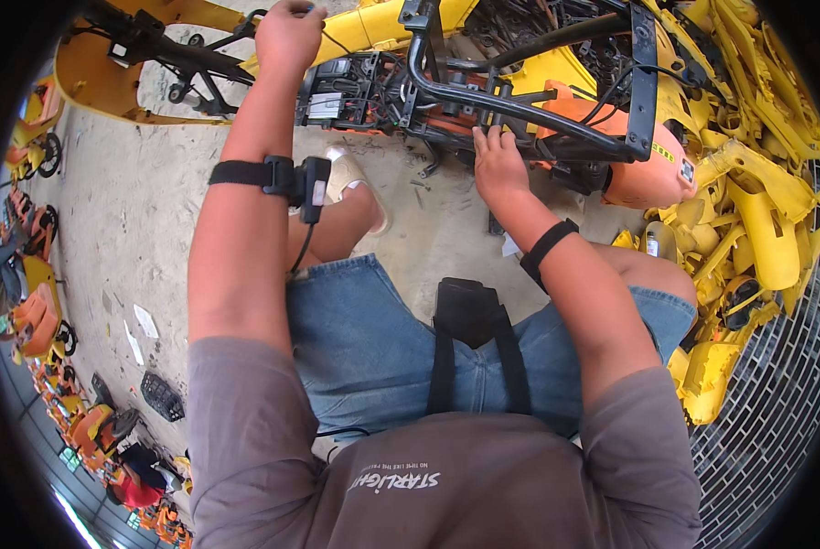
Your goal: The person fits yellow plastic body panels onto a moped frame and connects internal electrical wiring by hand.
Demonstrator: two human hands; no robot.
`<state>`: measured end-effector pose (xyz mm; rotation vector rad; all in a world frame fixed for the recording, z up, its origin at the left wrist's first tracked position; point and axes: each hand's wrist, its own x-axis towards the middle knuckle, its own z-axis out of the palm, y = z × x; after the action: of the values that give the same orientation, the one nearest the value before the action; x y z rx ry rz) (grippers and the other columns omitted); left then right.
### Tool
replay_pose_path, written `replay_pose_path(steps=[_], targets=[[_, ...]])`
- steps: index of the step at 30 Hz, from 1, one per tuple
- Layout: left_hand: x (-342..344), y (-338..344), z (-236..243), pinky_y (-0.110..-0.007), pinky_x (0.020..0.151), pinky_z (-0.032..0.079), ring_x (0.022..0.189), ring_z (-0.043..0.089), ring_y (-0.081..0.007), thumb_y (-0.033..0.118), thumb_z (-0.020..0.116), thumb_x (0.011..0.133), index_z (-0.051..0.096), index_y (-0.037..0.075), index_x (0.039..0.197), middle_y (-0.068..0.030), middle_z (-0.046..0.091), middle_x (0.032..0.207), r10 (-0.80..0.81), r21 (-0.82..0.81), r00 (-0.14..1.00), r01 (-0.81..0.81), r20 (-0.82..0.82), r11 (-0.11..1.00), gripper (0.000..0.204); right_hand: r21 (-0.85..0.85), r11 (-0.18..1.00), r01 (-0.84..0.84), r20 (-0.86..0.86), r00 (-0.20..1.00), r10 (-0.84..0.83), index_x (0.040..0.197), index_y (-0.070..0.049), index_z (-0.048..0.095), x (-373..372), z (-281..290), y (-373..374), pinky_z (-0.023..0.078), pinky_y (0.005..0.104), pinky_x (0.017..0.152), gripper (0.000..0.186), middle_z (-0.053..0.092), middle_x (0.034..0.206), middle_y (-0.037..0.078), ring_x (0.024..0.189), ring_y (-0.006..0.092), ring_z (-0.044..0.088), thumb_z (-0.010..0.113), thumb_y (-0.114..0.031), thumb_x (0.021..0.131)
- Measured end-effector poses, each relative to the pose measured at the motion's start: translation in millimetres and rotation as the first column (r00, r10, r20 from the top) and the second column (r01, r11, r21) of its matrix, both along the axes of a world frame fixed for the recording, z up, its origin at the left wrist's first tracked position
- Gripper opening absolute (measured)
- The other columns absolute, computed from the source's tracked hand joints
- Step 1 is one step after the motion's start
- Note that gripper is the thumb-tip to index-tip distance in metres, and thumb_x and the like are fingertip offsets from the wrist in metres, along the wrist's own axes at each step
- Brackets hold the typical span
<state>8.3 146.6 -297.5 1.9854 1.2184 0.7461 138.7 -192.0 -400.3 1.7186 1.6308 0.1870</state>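
The right hand (501, 165) reaches the near side of a black tubular frame (519, 108) beyond the person's knees, fingers close together on the metal; whether they grip is unclear. The frame looks largely bare, its tubes exposed, so stripping seems well along, with yellow panels (766, 229) heaped loose on the right. What seems left is a scuffed orange shell (643, 174) at its right end and a black tray (364, 101) at its left. Farther left, the left hand (289, 37) is curled narrow; its hold is indistinct.
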Motion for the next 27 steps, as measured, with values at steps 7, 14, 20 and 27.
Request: replay_pose_path(steps=[7, 14, 20, 27], targets=[[-11, -58, 56, -0.038, 0.078, 0.055, 0.085, 0.072, -0.0295, 0.026, 0.076, 0.086, 0.069, 0.001, 0.103, -0.0166, 0.073, 0.091, -0.239, 0.198, 0.859, 0.358, -0.454, 0.912, 0.031, -0.195, 0.980, -0.046, 0.030, 0.998, 0.053, 0.146, -0.004, 0.054, -5, 8, 9, 0.037, 0.0505, 0.095, 0.049, 0.045, 0.156, 0.011, 0.126, 0.0367, 0.047, 0.041, -0.024, 0.102], [-24, -73, 53, -0.040, 0.076, 0.055, 0.081, 0.071, -0.0321, 0.029, 0.081, 0.081, 0.070, -0.001, 0.094, -0.0194, 0.073, 0.085, -0.279, 0.077, 0.902, 0.320, -0.330, 0.944, 0.035, -0.051, 0.996, 0.076, -0.119, 0.990, -0.081, 0.151, -0.006, 0.045, 9, -3, 6, 0.036, 0.0425, 0.104, 0.058, 0.047, 0.154, 0.009, 0.131, 0.0269, 0.047, 0.051, -0.028, 0.098], [-11, -101, 24, -0.028, 0.071, 0.057, 0.080, 0.072, -0.0170, 0.021, 0.078, 0.090, 0.065, -0.002, 0.096, -0.0098, 0.074, 0.087, -0.298, -0.593, 0.954, 0.263, 0.040, 0.761, 0.027, 0.208, 0.752, 0.626, -0.969, 0.236, 0.071, 0.150, -0.005, 0.041, -18, 54, 58, 0.042, 0.0425, 0.106, 0.065, 0.053, 0.147, 0.015, 0.130, 0.0268, 0.053, 0.066, -0.024, 0.092], [-17, -116, -62, -0.030, 0.073, 0.059, 0.091, 0.073, -0.0211, 0.036, 0.067, 0.098, 0.061, 0.000, 0.108, -0.0111, 0.071, 0.102, 0.112, -0.884, 0.974, 0.127, 0.197, 0.450, 0.037, -0.358, 0.572, 0.738, -0.876, -0.478, 0.068, 0.121, -0.001, 0.064, -46, -2, 47, 0.051, 0.0330, 0.081, 0.033, 0.071, 0.089, 0.009, 0.089, 0.0198, 0.065, 0.055, -0.025, 0.101]])
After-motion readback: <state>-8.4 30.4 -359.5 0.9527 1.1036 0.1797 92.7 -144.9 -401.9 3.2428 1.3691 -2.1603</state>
